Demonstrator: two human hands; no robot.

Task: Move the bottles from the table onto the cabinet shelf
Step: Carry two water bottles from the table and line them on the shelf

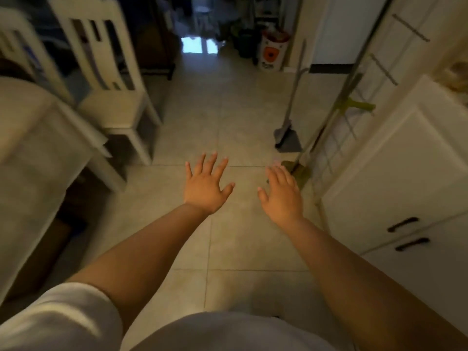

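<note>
Tabletop (27,127) at the far left, covered by a pale cloth whose blurred edge hangs down; no bottles can be made out on the part that shows, and none anywhere else in view. Behind it stand two cream wooden chairs, the nearer one (111,79) with a slatted back and a flat square seat, the other (22,46) only a smeared backrest at the left edge.

Two bare hands stretch forward over the pale tiled floor (228,236), palms down, touching nothing. The left hand (206,184) has its grip fully released, all five fingers straight and fanned wide. The right hand (282,192), just beside it, is likewise released, fingers straight but held closer together. Both forearms are bare; a white short sleeve (58,320) shows at the lower left.

Further right, one grey dustpan (288,140) on a long upright handle rests on the floor, with a slanted metal pole (336,102) next to it. At the right edge is a white cabinet (405,178) with smooth panelled fronts and two dark curved handles (402,224); its shelf cannot be seen.
</note>
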